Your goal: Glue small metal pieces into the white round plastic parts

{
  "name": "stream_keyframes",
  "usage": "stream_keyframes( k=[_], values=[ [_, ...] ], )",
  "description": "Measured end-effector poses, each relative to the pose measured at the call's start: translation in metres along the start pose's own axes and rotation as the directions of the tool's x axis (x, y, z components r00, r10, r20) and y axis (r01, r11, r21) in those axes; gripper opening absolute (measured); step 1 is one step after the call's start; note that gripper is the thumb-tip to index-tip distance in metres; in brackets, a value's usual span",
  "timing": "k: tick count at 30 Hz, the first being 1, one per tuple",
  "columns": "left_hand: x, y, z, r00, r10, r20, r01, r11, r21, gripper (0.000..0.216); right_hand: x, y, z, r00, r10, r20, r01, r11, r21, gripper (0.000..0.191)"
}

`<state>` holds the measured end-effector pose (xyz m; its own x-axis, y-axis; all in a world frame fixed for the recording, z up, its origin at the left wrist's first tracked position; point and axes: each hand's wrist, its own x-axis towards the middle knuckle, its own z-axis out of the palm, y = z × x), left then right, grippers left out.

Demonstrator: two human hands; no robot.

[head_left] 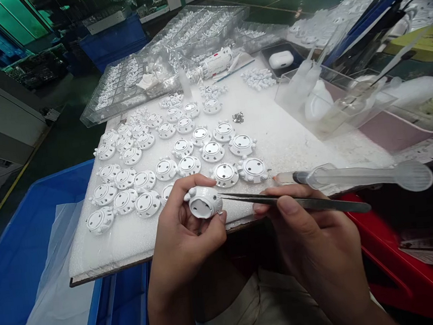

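Note:
My left hand [189, 241] grips a small rounded white plastic part [204, 202] between thumb and fingers, tilted so its flat face with dark holes shows. In my right hand [314, 245] is a pair of dark metal tweezers [318, 203], pinched by thumb and fingers. The tweezer tips point left and reach the part's right side, where a small dark dot shows; whether they hold anything is too small to tell. A clear plastic syringe-like tube [362, 177] lies just beyond my right fingers; I cannot tell if they hold it too.
Rows of similar white parts [148, 203] stand on a white foam-covered board [125, 249]. Tiny dark pieces [238, 117] form a pile behind them. Clear divided trays [94, 112], a white bottle [217, 63] and an acrylic box [286, 93] stand farther back. A blue bin [45, 197] is at left.

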<state>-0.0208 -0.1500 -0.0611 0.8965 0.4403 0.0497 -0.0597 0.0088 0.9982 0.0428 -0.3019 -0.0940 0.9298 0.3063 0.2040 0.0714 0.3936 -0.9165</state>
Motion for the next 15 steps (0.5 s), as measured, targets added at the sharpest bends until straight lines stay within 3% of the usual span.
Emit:
stream_keyframes(
  k=[4, 8, 11, 15],
  values=[
    [0.000, 0.000, 0.000, 1.000, -0.010, -0.014, 0.010, 1.000, 0.018, 0.033, -0.003, 0.002, 0.005, 0.990, -0.126, -0.057, 0.129, 0.991, 0.046, 0.017],
    [0.001, 0.001, -0.001, 0.999, -0.032, 0.028, 0.033, 0.999, -0.043, 0.040, -0.005, 0.003, 0.015, 0.972, -0.216, 0.087, 0.226, 0.966, -0.123, 0.031],
    [0.002, 0.002, -0.001, 0.996, -0.040, 0.078, 0.049, 0.993, -0.105, 0.044, 0.002, 0.001, 0.027, 0.986, -0.126, 0.113, 0.138, 0.985, -0.103, 0.024],
    [0.004, 0.002, -0.001, 0.993, -0.050, 0.103, 0.067, 0.984, -0.165, 0.046, 0.013, -0.002, 0.038, 0.996, 0.028, 0.086, -0.034, 0.997, 0.073, 0.015]
  ],
)
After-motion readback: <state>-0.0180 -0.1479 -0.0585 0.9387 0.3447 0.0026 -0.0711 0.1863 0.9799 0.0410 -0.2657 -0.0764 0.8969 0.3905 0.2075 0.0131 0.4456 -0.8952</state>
